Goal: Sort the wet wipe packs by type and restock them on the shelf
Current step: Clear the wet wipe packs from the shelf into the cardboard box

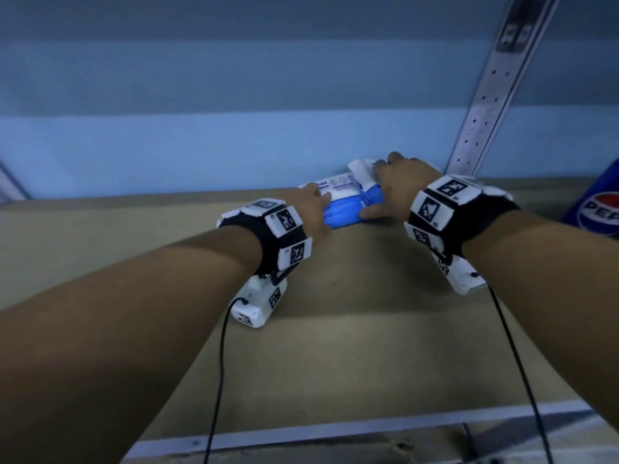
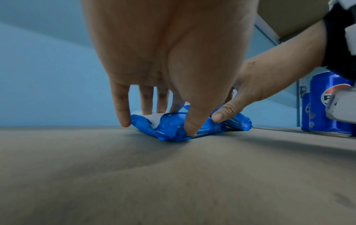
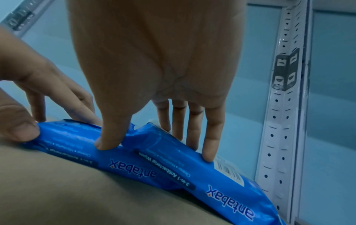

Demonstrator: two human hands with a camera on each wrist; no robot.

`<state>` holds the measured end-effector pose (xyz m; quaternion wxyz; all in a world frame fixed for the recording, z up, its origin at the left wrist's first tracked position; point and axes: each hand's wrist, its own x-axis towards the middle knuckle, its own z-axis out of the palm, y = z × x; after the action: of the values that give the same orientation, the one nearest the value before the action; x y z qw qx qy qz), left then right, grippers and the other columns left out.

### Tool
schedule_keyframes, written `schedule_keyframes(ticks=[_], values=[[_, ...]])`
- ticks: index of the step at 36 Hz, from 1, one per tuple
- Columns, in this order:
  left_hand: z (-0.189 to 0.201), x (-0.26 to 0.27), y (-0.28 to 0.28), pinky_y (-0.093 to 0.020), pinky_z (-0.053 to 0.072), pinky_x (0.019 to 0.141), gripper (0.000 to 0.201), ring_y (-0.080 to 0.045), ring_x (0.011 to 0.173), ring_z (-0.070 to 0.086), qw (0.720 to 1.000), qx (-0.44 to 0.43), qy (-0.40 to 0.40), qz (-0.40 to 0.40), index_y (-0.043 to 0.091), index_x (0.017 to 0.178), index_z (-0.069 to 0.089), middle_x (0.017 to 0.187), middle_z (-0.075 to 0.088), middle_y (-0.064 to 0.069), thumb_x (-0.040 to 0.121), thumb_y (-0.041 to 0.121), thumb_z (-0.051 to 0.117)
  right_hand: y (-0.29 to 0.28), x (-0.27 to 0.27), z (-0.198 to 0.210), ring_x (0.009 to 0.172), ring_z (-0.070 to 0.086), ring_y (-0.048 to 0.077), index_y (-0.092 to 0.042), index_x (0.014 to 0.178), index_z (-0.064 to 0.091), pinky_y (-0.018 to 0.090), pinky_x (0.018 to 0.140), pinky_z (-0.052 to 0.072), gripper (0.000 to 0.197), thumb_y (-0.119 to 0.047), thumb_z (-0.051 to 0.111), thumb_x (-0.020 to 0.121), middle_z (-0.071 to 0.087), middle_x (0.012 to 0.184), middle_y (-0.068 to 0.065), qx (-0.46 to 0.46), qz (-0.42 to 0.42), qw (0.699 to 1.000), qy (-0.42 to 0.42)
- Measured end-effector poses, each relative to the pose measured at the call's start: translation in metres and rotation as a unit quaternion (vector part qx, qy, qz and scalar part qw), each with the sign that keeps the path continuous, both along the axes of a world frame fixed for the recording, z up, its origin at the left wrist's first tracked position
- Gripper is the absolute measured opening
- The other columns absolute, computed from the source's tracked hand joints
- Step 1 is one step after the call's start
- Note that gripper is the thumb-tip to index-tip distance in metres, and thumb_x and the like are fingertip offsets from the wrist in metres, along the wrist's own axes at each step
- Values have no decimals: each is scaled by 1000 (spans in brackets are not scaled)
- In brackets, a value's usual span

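Two blue Antabax wet wipe packs lie end to end on the tan shelf board (image 1: 335, 329) near the blue back wall. My left hand (image 1: 320, 209) pinches the left pack (image 1: 341, 214) (image 2: 173, 127), thumb on its near side and fingers behind it. My right hand (image 1: 378, 192) (image 3: 152, 141) pinches the right pack (image 3: 192, 167), thumb at the seam where the two packs overlap, fingers along its far edge. The right pack's left end rides up on the left pack (image 3: 73, 137). The right pack (image 2: 240, 121) shows partly behind my right thumb.
Blue Pepsi cans (image 1: 599, 205) (image 2: 327, 106) stand on the shelf to the right. A perforated white upright (image 1: 482, 105) (image 3: 283, 121) rises just right of the packs. Bare board stretches left of the packs and toward the front edge (image 1: 368, 426).
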<state>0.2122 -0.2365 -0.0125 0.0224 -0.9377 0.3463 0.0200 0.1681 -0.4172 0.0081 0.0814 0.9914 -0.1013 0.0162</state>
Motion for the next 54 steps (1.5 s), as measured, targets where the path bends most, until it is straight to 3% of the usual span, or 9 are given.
schedule_keyframes(ticks=[10,16,20,27,33,39,46,50,54], values=[[10,-9,5,-40,44,99,61,-28,116,51,998,52,-11,-18,16,144,42,134,41,-8,96,52,49,-1,-9,4,100,57,33,-13,119,53,32,71,36,37,-29,62,86,54,111,11,0,28,999,-18],[11,-20,15,-34,38,96,63,-28,123,44,996,70,-36,-39,16,142,46,136,44,-11,95,59,45,3,-32,8,108,55,29,-16,124,51,29,73,31,34,-25,58,92,56,122,10,-7,45,999,3],[13,-37,28,-31,36,84,59,-28,115,49,996,66,-36,-40,14,131,53,130,47,-12,94,60,46,12,-66,11,114,54,26,-22,123,51,26,74,29,32,-17,54,92,56,128,3,-10,49,999,6],[22,-76,63,-33,40,78,61,-26,104,54,997,69,-32,-12,16,120,59,121,50,-6,92,66,42,46,-122,5,116,53,25,-29,112,53,32,94,44,28,-13,53,89,54,127,0,17,51,997,64],[26,-110,101,-32,41,81,61,-26,107,53,998,61,-19,11,15,121,61,125,51,-7,91,66,45,75,-167,6,101,55,22,-27,89,46,25,71,31,21,-8,52,83,57,107,-3,38,116,992,20],[29,-142,141,-31,46,79,64,-24,100,58,999,23,-10,49,16,117,64,114,57,-3,82,69,57,88,-207,12,95,54,20,-25,88,53,32,75,44,23,-4,51,79,56,101,-5,82,132,987,47],[30,-167,176,-33,53,74,57,-19,85,58,995,-22,3,92,19,89,71,92,58,3,65,70,64,98,-231,25,91,53,18,-24,95,61,32,80,46,13,-31,55,86,55,99,-4,161,35,984,61],[31,-174,176,-35,52,79,62,-21,91,60,992,-46,10,115,18,93,68,100,62,-1,69,75,61,114,-232,8,118,47,27,-26,128,49,39,98,43,49,-56,46,89,43,127,2,111,-6,992,64],[19,-175,172,-33,46,75,73,-20,88,54,989,-62,43,126,20,106,52,105,53,0,67,81,61,128,-231,-5,124,42,32,-23,135,43,41,101,42,74,-77,35,85,44,133,6,93,-34,994,42]])
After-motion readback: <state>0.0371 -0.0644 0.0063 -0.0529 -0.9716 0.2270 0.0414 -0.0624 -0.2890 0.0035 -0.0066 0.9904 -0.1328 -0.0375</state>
